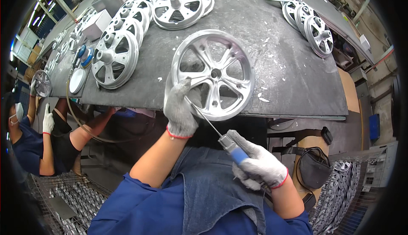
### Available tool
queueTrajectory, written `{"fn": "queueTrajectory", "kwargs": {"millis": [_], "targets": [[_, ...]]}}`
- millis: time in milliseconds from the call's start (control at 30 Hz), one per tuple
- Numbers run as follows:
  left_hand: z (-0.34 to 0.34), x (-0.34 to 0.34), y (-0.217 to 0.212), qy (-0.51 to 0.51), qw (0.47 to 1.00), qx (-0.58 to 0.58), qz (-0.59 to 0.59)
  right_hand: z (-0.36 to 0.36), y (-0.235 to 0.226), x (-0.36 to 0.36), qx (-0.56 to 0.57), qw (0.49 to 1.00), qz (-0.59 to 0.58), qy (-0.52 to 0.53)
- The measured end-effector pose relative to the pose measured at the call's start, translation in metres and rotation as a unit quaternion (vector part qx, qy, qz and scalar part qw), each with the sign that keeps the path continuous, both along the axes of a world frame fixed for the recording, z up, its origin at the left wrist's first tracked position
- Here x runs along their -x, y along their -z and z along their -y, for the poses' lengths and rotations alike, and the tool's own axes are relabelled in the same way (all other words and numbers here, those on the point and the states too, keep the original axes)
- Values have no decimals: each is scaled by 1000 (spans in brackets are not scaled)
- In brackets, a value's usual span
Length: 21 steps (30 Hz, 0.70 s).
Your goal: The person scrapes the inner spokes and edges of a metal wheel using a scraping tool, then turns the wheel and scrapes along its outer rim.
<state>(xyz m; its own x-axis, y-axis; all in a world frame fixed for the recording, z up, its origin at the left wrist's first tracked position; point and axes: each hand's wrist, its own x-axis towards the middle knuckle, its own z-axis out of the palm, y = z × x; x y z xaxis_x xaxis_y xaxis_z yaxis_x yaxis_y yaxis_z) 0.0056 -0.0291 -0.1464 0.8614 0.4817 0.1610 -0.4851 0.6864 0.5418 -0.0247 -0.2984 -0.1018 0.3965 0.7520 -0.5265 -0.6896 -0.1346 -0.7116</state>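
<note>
A silver cast wheel rim (214, 83) with paired spokes stands tilted at the near edge of the table, facing me. My left hand (180, 109), in a grey-white knit glove with a red cuff, is closed around its lower left side, with fingers at a spoke. In my right hand (261, 165), also gloved, is a handheld tool (237, 153) with a blue body and grey metal head. From that head a long thin file-like rod (208, 121) slants up to the lower left of the rim, close to my left hand. Whether the rod's tip touches metal is unclear.
The dark table (293, 82) carries scattered pale flakes. More wheels (115, 58) line its left, back and right (319, 37). A blue sander (85, 56) lies at the left. A co-worker (32, 143) sits there, holding another wheel. A black bag (314, 167) rests at my right.
</note>
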Motion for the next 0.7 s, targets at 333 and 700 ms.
{"fn": "queueTrajectory", "kwargs": {"millis": [333, 700], "targets": [[-46, 7, -40, 50, 979, -89, -179, 3, 5, -16, 128, 920, 367, 53], [-50, 11, -22, 12, 958, -90, -271, -27, 3, -13, 212, 827, 521, -24]]}}
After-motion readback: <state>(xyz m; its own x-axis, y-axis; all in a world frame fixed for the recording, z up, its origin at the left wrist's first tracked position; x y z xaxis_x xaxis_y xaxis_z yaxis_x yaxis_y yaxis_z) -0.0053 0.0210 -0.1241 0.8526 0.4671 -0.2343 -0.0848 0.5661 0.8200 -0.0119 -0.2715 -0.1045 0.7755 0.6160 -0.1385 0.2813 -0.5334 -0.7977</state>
